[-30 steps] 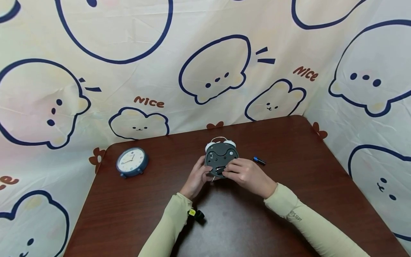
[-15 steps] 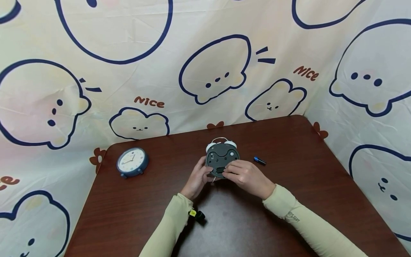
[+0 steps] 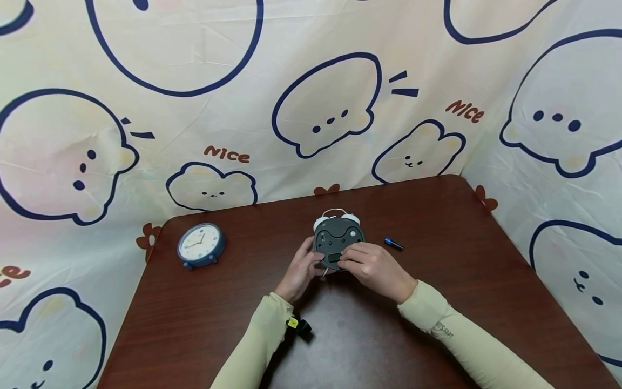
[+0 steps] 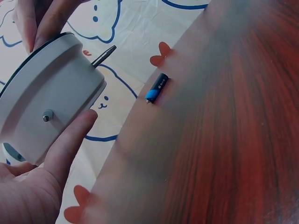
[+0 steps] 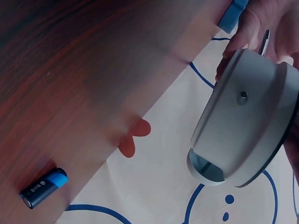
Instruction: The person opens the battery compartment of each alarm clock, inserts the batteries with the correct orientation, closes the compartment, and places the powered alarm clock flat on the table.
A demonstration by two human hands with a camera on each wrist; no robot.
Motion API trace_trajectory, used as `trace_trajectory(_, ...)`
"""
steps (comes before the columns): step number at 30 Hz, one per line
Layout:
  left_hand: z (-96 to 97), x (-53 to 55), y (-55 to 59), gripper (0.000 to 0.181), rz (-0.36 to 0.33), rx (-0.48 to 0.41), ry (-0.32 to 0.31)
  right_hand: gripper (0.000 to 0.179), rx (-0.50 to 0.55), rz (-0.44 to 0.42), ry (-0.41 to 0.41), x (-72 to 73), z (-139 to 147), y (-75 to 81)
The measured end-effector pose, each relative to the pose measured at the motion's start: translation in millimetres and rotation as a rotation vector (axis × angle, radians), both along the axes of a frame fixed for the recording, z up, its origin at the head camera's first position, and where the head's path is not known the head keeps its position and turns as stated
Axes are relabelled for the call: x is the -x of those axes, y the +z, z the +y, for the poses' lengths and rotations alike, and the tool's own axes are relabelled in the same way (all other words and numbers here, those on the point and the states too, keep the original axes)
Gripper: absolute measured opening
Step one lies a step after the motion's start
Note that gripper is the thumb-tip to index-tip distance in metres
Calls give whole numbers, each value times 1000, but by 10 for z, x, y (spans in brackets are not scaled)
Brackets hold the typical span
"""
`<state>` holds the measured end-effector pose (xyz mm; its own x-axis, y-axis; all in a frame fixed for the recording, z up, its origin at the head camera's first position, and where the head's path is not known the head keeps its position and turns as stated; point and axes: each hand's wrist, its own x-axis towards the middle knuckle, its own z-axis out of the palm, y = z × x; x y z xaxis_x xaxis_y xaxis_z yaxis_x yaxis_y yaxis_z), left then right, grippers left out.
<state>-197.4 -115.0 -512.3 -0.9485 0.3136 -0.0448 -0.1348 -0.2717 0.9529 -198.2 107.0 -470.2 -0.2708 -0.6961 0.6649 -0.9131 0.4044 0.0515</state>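
Note:
A twin-bell alarm clock (image 3: 338, 232), with a dark grey back and a white body, is held back-side up above the table. My left hand (image 3: 297, 270) grips it from the left, thumb on the back and fingers underneath. The right hand (image 3: 371, 265) has bent fingers gathered on the back's lower right, beside the dark rectangular battery compartment (image 3: 334, 257). I cannot tell whether those fingers pinch anything. In the left wrist view the white side of the clock (image 4: 56, 102) shows, with a thin metal leg (image 4: 103, 56) sticking out.
A blue and black battery (image 3: 393, 243) lies on the brown table (image 3: 194, 324) right of the clock. At the far left stands a blue round clock (image 3: 201, 245), face up toward me. A cartoon-printed cloth (image 3: 301, 32) rises along the table's back and sides.
The light streak and tilted dark piece at the compartment have given way to an even dark rectangle. Both hands and the clock keep nearly the same place.

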Motion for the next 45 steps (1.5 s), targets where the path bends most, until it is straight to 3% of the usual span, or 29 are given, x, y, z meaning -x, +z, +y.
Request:
trace_trajectory(15,-3,12,-16,54,-12,43,-19,25,-92,-79,-8,-8,73,21)
trace_trajectory(31,26,26,22,51,9,9,-30,35,-143,75,-1,20,155,-50)
trace_trajectory(45,24,38,0,54,9,12,-34,34,-144,118,-16,40,149,-106)
